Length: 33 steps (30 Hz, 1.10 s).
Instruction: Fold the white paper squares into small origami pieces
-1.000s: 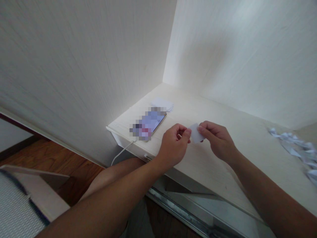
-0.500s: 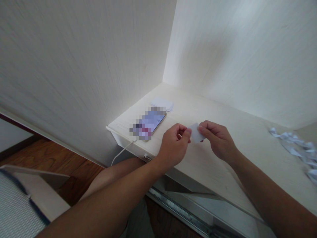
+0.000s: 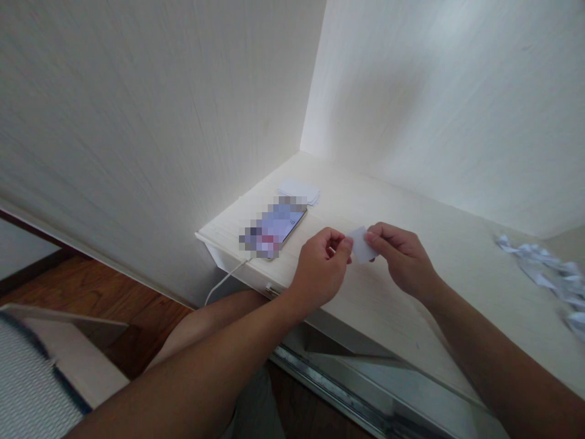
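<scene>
A small white piece of paper [image 3: 360, 245] is held just above the pale wooden desk [image 3: 411, 292], pinched from both sides. My left hand [image 3: 320, 268] grips its left edge with thumb and fingers curled. My right hand [image 3: 402, 259] pinches its right edge between thumb and forefinger. Most of the paper is visible between the two hands.
A phone [image 3: 274, 228] lies on the desk's left end with a white cable [image 3: 223, 281] hanging off the edge. A small stack of white paper [image 3: 299, 191] lies behind it. Several folded paper pieces [image 3: 543, 268] lie at the far right. Walls close the corner.
</scene>
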Motion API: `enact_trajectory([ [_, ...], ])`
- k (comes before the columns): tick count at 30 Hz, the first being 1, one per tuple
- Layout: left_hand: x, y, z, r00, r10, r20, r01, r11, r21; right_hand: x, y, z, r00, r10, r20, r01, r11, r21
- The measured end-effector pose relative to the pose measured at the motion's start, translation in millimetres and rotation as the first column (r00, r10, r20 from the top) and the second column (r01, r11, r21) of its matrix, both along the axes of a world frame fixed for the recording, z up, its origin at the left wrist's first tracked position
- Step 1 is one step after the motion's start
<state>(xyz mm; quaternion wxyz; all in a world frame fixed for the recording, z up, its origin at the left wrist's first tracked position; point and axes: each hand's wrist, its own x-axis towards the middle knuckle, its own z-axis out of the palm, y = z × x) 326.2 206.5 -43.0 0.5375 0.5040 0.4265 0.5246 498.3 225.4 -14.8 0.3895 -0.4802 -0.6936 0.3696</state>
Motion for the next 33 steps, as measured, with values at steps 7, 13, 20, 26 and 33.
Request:
enact_trajectory([
  [7,-0.2,-0.7,0.7,1.0,-0.001,0.006,0.001,1.0,-0.012,-0.5,-0.5,0.7,1.0,0.003,0.004,-0.003,1.0,0.005],
  [13,0.1,-0.1,-0.5,1.0,0.002,0.007,-0.002,1.0,-0.011,0.1,-0.5,-0.2,1.0,-0.004,-0.02,0.004,1.0,0.001],
  [20,-0.3,0.0,-0.6,1.0,-0.003,-0.004,0.003,1.0,-0.006,0.8,-0.1,-0.9,1.0,0.008,-0.01,-0.008,1.0,-0.005],
  [26,-1.0,-0.1,-0.9,1.0,-0.01,-0.013,0.01,1.0,0.0,0.7,0.2,-0.8,1.0,0.002,0.0,-0.002,1.0,0.001],
  [33,-0.8,-0.2,0.6,1.0,-0.014,-0.005,0.014,1.0,-0.013,1.6,1.1,-1.9,1.0,0.014,-0.006,-0.014,1.0,-0.001],
])
